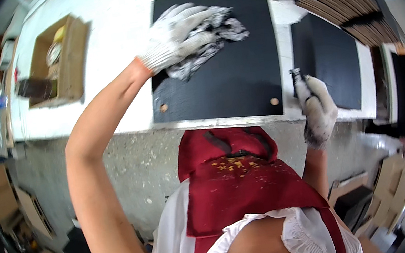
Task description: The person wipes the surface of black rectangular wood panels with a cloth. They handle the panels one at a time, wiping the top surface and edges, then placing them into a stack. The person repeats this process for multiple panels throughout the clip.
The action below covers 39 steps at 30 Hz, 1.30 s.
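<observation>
A black rectangular panel point(223, 90) lies on the white table in front of me, with a small pale round spot near each of its two near corners. My left hand point(174, 33), in a white knit glove, presses a crumpled white cloth point(191, 65) with black stains onto its far half, fingers bent over the cloth. At the table's near edge, between this panel and a second black panel point(342, 68), is my right hand point(320, 107) in a smudged white glove. Its fingers are closed around something dark-tipped that I cannot make out.
On the left of the white table point(116, 45) stands a wooden box point(77, 56) with small items in it, a dark block-like thing point(38, 88) at its near end. A stack of brown-edged boards point(343, 0) lies at the far right. Cardboard pieces point(389, 185) are on the floor.
</observation>
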{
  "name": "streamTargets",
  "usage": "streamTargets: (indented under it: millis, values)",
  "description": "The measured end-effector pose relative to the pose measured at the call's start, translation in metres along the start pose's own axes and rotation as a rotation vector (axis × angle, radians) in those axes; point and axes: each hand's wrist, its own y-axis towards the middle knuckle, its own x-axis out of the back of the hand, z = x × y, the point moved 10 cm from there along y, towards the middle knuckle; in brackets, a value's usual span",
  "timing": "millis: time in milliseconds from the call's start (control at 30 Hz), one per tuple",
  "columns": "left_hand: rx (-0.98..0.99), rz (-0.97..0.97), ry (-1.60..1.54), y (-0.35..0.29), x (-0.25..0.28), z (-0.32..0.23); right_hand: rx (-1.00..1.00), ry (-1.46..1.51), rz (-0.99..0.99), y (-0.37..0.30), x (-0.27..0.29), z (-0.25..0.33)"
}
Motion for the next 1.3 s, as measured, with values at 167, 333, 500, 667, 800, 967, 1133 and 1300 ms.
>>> streamTargets:
  millis: [167, 333, 500, 667, 800, 967, 1133, 1300]
  values:
    - [-0.036, 0.149, 0.019, 0.043, -0.043, -0.043, -0.115, 0.259, -0.366, -0.013, 0.090, -0.055]
    - [-0.015, 0.186, -0.078, 0.099, -0.070, -0.076, -0.072, 0.249, -0.351, -0.020, 0.104, -0.075]
    - [-0.404, 0.363, -0.208, 0.036, -0.080, -0.182, -0.138, 0.206, -0.334, -0.028, 0.116, -0.083]
    - [-0.496, 0.455, -0.263, 0.008, -0.079, -0.210, -0.064, 0.148, -0.206, 0.018, 0.094, -0.070]
    - [-0.656, 0.419, -0.403, -0.004, -0.079, -0.224, -0.083, 0.292, -0.045, 0.088, 0.026, -0.027]
    - [-0.680, 0.467, -0.670, -0.013, -0.072, -0.222, -0.081, 0.399, 0.133, 0.118, -0.064, -0.042]
    - [-0.671, 0.446, -0.723, -0.017, -0.067, -0.207, -0.120, 0.659, -0.066, 0.111, -0.057, -0.062]
    - [-0.380, 0.433, -0.540, 0.013, -0.080, -0.142, 0.006, 0.637, -0.285, 0.102, -0.030, -0.088]
